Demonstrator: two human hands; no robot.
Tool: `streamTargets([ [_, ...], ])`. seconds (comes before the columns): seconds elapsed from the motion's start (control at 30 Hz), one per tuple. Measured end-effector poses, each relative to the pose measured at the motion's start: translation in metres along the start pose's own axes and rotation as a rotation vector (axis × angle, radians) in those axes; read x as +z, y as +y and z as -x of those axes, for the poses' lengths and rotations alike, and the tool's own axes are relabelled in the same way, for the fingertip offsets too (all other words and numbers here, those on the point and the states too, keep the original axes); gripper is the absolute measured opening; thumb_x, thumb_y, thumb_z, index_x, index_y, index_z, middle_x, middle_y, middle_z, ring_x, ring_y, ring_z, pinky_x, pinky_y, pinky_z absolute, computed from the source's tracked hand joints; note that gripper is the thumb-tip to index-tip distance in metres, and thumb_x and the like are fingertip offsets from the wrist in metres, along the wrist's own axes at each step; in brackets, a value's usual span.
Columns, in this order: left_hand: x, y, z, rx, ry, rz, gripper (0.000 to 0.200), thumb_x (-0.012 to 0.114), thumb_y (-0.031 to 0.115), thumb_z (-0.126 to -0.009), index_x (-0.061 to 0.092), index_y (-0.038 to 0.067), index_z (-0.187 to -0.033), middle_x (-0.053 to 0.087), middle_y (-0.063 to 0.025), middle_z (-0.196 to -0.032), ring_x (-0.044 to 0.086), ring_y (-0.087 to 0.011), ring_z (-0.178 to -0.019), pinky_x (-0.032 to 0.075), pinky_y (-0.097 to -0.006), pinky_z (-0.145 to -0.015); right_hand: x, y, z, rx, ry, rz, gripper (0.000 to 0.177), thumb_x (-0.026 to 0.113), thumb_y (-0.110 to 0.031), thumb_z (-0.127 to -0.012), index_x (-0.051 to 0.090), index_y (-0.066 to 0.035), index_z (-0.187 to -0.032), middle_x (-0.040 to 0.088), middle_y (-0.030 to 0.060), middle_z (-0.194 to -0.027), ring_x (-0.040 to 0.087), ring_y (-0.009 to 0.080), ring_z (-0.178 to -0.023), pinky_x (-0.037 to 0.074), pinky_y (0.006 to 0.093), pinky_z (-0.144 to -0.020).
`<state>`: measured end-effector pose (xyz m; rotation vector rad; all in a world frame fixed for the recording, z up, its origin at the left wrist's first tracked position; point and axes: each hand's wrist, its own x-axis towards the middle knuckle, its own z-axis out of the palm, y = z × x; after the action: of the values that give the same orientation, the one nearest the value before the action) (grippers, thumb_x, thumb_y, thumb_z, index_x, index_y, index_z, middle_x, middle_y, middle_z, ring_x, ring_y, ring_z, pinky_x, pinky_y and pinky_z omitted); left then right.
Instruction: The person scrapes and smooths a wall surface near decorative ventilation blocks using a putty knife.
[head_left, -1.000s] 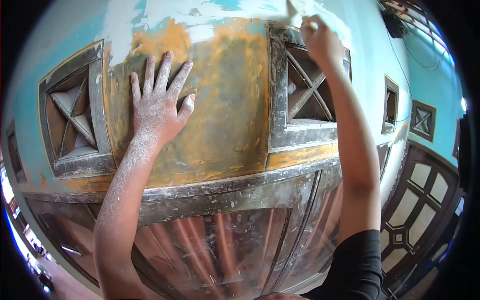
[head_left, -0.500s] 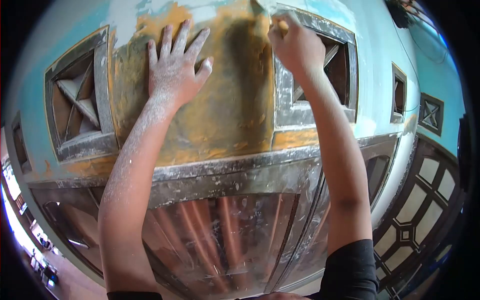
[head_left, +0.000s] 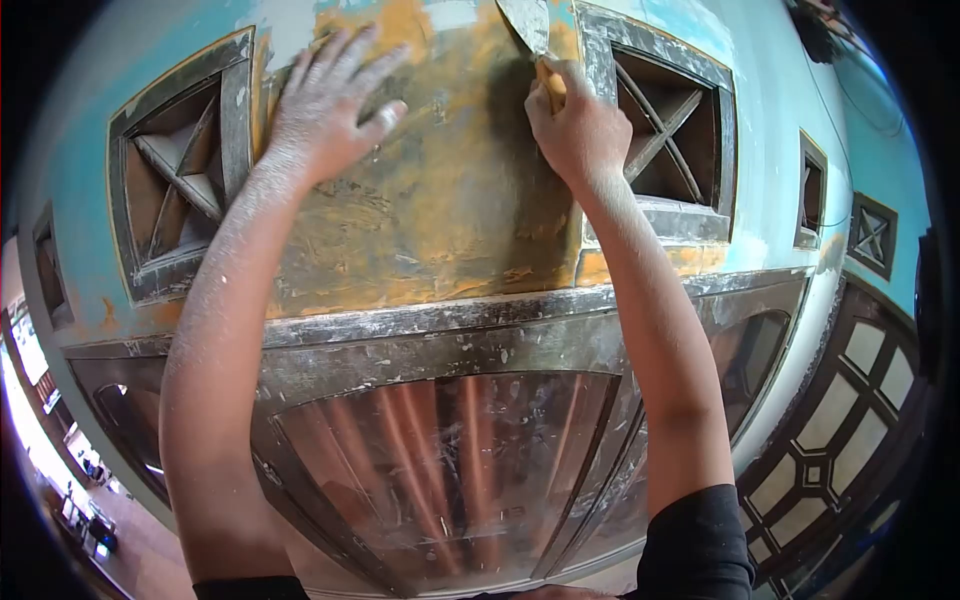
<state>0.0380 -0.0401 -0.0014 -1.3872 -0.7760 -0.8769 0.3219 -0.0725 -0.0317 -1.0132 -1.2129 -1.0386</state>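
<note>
My right hand (head_left: 580, 118) is closed round the wooden handle of a putty knife (head_left: 527, 24). Its flat blade points up and overlaps the wall beside the right vent frame. White dust coats my left hand (head_left: 332, 105), which has its fingers spread over the upper left of the wall patch, slightly blurred. Between the hands lies the wall patch (head_left: 430, 215), orange and brown where the blue paint is gone, with pale smears along its top.
Wooden vent frames with crossed slats stand left (head_left: 180, 170) and right (head_left: 665, 130) of the patch. Below runs a paint-spattered wooden ledge (head_left: 430, 322) over a glass panel (head_left: 450, 470). A panelled door (head_left: 835, 400) is at the right, and a cable hangs at upper right.
My left hand has shifted left and slightly up. My right hand has come down with the putty knife, whose blade now shows more fully. The view has shifted slightly.
</note>
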Motion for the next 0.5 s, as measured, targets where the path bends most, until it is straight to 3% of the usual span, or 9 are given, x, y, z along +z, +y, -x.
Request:
streamTargets([
  [0.1, 0.021, -0.02, -0.001, -0.069, 0.163, 0.032, 0.063, 0.051, 0.052, -0.103, 0.032, 0.036, -0.16, 0.023, -0.0028, -0.17, 0.021, -0.0295, -0.157, 0.015, -0.0539, -0.127, 0.001, -0.012, -0.021, 0.044, -0.032, 0.01, 0.036, 0.059, -0.044, -0.095, 0.062, -0.026, -0.125, 0.075, 0.0159, -0.08, 0.074, 0.0392, -0.078, 0.058, 0.051, -0.071],
  [0.2, 0.024, -0.017, 0.001, -0.123, 0.187, 0.051, 0.063, 0.05, 0.054, -0.102, 0.034, 0.035, -0.16, 0.025, -0.0039, -0.17, 0.021, -0.0292, -0.156, 0.014, -0.0536, -0.127, 0.013, -0.038, -0.024, 0.139, 0.064, -0.031, 0.042, 0.06, -0.05, -0.094, 0.062, -0.027, -0.129, 0.075, 0.0149, -0.083, 0.073, 0.0393, -0.085, 0.056, 0.0526, -0.077],
  [0.33, 0.024, -0.015, 0.012, -0.2, 0.239, 0.073, 0.062, 0.05, 0.052, -0.103, 0.033, 0.034, -0.161, 0.027, -0.0038, -0.169, 0.021, -0.0298, -0.156, 0.016, -0.0546, -0.126, 0.031, -0.024, -0.018, 0.111, 0.162, -0.08, 0.042, 0.065, -0.048, -0.091, 0.064, -0.03, -0.129, 0.077, 0.0095, -0.082, 0.074, 0.0389, -0.084, 0.056, 0.0502, -0.077],
  [0.5, 0.024, -0.014, 0.027, -0.224, 0.237, 0.081, 0.063, 0.05, 0.05, -0.103, 0.033, 0.031, -0.161, 0.026, -0.0051, -0.169, 0.021, -0.0308, -0.156, 0.016, -0.055, -0.126, 0.034, -0.017, -0.017, 0.074, 0.181, -0.093, 0.042, 0.065, -0.048, -0.093, 0.064, -0.03, -0.131, 0.077, 0.014, -0.096, 0.073, 0.0394, -0.089, 0.056, 0.0493, -0.081],
])
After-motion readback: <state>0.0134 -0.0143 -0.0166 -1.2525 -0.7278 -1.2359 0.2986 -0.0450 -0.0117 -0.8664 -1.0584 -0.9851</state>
